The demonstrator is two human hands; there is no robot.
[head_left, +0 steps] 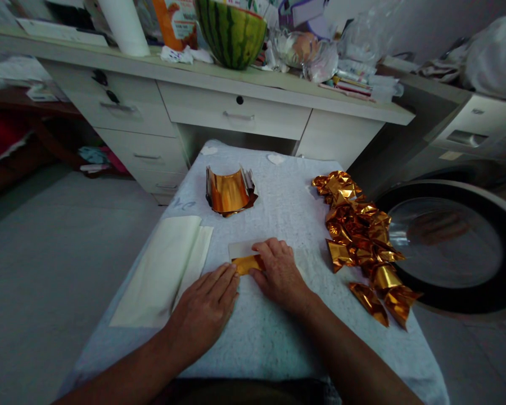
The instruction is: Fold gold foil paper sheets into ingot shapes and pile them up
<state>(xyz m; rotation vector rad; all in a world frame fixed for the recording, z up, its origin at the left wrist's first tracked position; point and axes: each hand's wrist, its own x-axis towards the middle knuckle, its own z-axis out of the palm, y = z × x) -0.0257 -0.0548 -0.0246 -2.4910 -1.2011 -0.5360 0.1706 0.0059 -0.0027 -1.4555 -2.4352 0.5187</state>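
A small gold foil piece point(247, 265) lies on a pale sheet point(238, 249) on the cloth-covered table point(274, 349). My left hand point(208, 301) rests flat with its fingers together, fingertips at the foil's left end. On the other side, my right hand point(279, 270) has its fingers curled over the right end of the foil, thumb below and fingers above. Farther back sits a curved stack of gold foil sheets point(229, 191). Folded cream paper point(160, 275) lies to the left, and a pile of folded gold foil pieces point(358, 225) runs down the right side.
Behind the table stands a white desk point(236, 115) with drawers, holding a cut watermelon point(231, 34), a paper roll point(124, 25) and plastic bags. An open round washer door point(451, 244) is close to the table's right edge.
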